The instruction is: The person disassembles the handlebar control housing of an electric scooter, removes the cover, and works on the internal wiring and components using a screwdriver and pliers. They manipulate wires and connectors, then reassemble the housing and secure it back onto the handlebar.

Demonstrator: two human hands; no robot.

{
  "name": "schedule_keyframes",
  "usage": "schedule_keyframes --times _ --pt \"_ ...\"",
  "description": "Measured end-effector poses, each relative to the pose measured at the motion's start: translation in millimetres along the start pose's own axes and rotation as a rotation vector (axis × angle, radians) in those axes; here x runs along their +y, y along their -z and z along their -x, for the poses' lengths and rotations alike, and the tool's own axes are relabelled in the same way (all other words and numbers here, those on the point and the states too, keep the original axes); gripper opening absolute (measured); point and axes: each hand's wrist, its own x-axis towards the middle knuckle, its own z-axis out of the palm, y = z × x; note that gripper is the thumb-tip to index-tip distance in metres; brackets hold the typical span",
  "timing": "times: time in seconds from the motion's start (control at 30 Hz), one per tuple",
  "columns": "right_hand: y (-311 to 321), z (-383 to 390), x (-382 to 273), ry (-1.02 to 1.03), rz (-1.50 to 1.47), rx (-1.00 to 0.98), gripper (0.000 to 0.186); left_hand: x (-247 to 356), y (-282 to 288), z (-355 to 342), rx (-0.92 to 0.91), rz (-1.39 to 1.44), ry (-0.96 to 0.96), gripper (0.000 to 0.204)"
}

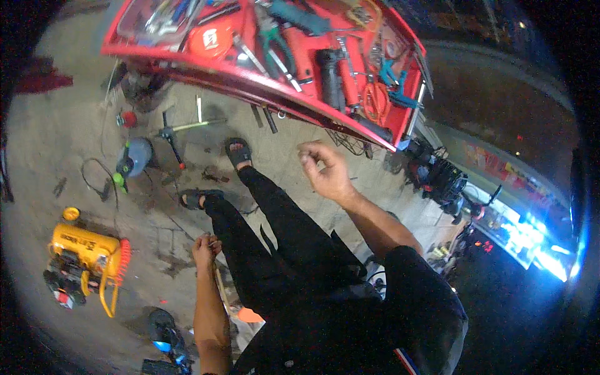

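My right hand (pixel 326 172) hovers just below the front edge of a red tool drawer (pixel 250 90), apart from it. Its fingers curl toward the thumb with a small gap inside the loop; anything pinched at the tips is too small to make out. Down beside my left leg hangs my left hand (pixel 206 252), fingers curled closed, their contents hidden. Inside the drawer lie green-handled pliers (pixel 274 47), a black flashlight (pixel 330 75), a round red case (pixel 209 40), a coil of orange cord (pixel 375 103) and several teal-handled tools (pixel 400 94).
A yellow air compressor (pixel 84 247) with a red coiled hose stands on the concrete floor at left. Near my sandalled feet lie a green-and-grey power tool (pixel 132 159) and a T-shaped tool (pixel 167 134). Dark machinery (pixel 437 178) stands at right, before a brightly lit area.
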Motion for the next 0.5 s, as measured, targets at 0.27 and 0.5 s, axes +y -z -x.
schedule_keyframes --times 0.27,0.5 --pt "-13.0 6.3 70.4 0.019 0.003 -0.240 0.016 18.1 1.4 17.8 0.108 -0.157 -0.104 0.022" --pt "-98.7 -147.5 250.4 0.213 0.847 0.197 0.023 -44.1 -15.3 -21.2 0.121 -0.110 -0.024 0.021"
